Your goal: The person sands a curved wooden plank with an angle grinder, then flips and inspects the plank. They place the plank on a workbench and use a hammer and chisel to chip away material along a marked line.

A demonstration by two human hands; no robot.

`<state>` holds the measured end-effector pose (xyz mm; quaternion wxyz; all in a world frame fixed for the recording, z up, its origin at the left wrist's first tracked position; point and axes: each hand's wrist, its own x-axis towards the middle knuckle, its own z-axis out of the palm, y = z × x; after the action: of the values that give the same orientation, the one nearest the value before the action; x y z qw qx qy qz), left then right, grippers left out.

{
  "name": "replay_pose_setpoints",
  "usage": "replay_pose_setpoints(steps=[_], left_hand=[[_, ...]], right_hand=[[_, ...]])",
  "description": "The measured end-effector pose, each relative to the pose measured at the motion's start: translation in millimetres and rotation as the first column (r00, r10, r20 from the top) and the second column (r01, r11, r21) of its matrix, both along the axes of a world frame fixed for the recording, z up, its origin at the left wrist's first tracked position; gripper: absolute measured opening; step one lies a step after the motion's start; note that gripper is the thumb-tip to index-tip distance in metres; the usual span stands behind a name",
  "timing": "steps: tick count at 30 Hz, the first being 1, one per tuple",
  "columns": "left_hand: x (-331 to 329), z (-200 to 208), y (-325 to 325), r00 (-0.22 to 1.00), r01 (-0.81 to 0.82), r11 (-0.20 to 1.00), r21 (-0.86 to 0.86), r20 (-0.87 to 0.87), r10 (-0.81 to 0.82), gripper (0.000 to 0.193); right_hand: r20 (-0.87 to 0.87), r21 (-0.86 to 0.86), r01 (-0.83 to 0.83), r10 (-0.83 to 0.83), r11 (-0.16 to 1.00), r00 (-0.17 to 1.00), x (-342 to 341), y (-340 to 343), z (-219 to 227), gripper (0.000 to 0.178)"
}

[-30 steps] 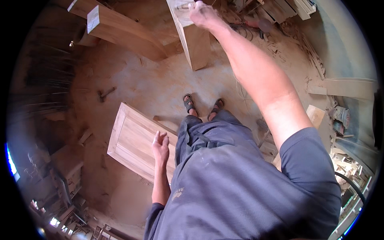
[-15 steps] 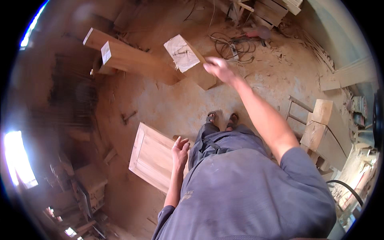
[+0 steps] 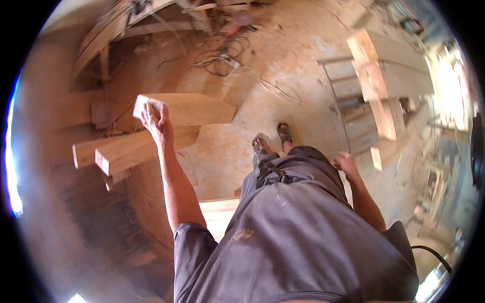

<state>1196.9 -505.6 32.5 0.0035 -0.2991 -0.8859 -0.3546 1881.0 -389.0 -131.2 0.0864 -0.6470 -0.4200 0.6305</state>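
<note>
Pale wood meets one of the two bare hands: the left hand (image 3: 156, 121) touches one thick, light-brown wooden post (image 3: 194, 108), while the right hand (image 3: 346, 162) is well apart from it, near the hip. The left is half open, its fingers and thumb slightly apart over the post's end; the right looks curled, but I cannot tell how tightly, or whether it holds anything. Straight-edged and plain-sided, the post rises from the dusty floor (image 3: 222, 166), ahead and to the left of the person. Two more pale-brown wooden timbers, one nearer (image 3: 136, 151) and one farther left (image 3: 87, 153), are just beside it. Two dark open-toed sandals (image 3: 284, 132) are on the feet. Beyond are one loosely coiled pale cable (image 3: 222, 59), one red tool with a grey disc (image 3: 233, 29) and, on the right, stacked pale timber blocks (image 3: 399, 70)
</note>
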Motion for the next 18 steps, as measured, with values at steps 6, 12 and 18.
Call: replay_pose_setpoints(steps=[6,12,18], left_hand=[[15.0,-20.3,23.5,0.802,0.159,0.931,-0.328,-0.507,-0.315,0.04],[-1.9,-10.4,-17.3,0.703,0.235,0.866,-0.441,-0.538,-0.465,0.057],[3.2,-44.1,-4.8,0.532,0.191,0.956,-0.224,-0.795,-0.292,0.072]], right_hand=[[0.244,0.077,0.234,-0.245,0.969,0.938,40.1,-109.7,22.2,0.036],[0.407,0.224,-0.008,-0.087,0.975,0.909,65.6,-171.4,-22.6,0.044],[0.114,-0.062,0.54,-0.532,0.839,0.839,143.1,-161.4,-60.0,0.038]])
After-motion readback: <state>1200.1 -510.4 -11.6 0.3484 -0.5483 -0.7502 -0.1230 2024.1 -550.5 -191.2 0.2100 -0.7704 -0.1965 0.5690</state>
